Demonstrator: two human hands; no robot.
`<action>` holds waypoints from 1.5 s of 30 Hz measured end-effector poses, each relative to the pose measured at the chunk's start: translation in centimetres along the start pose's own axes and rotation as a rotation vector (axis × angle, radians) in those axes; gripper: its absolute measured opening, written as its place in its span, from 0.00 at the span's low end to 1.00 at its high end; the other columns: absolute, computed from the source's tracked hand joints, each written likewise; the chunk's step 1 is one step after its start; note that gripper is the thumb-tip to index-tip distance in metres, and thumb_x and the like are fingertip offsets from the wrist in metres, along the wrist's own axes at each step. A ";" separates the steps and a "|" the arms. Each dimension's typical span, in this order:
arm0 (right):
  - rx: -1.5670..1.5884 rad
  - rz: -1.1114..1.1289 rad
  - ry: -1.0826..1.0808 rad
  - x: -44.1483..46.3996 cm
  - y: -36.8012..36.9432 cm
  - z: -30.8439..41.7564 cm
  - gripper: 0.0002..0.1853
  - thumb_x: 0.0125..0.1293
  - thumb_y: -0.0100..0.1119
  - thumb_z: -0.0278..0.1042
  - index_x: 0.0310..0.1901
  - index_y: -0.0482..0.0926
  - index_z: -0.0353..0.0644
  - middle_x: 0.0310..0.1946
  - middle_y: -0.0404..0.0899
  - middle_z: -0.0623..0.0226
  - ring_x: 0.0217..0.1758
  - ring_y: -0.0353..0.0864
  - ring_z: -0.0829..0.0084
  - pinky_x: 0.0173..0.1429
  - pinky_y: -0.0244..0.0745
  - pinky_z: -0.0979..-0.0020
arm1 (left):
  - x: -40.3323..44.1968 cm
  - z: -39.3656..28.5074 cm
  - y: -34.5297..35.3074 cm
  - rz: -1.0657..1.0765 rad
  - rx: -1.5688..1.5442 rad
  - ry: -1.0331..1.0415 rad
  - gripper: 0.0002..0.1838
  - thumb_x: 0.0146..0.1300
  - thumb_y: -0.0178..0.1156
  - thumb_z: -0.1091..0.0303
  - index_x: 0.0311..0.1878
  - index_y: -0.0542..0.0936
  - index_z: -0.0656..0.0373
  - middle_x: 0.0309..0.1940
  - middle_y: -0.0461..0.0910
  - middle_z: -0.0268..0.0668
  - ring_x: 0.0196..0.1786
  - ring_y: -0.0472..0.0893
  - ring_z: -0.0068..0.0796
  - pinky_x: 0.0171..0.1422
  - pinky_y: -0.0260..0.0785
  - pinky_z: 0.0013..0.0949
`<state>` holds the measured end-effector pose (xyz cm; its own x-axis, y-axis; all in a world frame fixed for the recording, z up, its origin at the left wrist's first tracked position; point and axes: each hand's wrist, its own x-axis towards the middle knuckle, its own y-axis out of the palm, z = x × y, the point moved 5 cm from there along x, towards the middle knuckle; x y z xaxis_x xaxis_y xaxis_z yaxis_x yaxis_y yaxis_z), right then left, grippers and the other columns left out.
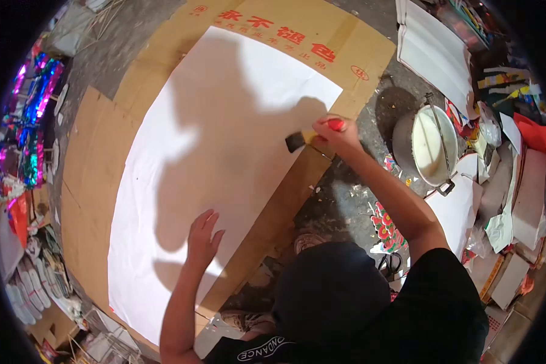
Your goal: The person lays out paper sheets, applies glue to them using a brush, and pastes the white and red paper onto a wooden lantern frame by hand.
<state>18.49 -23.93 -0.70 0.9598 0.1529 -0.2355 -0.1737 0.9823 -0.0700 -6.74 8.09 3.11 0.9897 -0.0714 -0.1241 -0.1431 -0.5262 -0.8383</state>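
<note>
A large sheet of white paper [224, 151] lies over flattened brown cardboard [91, 176] on the floor. My right hand [340, 134] is closed around a flat paintbrush [295, 142], its dark bristles pointing left at the paper's right edge. Something red shows at the top of that grip. Near the lower middle of the sheet is my left hand [203, 236], fingers stretched out and holding nothing; whether it touches the paper I cannot tell. Shadows of my head and arms fall across the sheet.
To the right stands a metal pot [431, 145] of whitish paste with a bar across its top. Paper stacks [437, 51] and scraps crowd that side. Shiny tinsel decorations [39, 115] line the left. Red flower cutouts [387, 227] lie near my right arm.
</note>
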 end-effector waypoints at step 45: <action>-0.206 0.133 -0.366 26.5 15.0 9.0 0.08 0.60 0.62 0.31 0.34 0.80 0.34 0.23 0.76 0.72 0.27 0.74 0.82 0.29 0.71 0.77 | 11.3 8.6 0.8 0.151 0.346 -0.660 0.52 0.35 0.74 0.47 0.65 0.63 0.56 0.71 0.42 0.55 0.65 0.54 0.68 0.65 0.44 0.68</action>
<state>43.35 -4.18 0.75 0.9346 0.3412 0.1006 -0.3058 0.9150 -0.2631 4.28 14.10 -3.55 0.7664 0.4573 -0.4512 -0.3779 -0.2471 -0.8923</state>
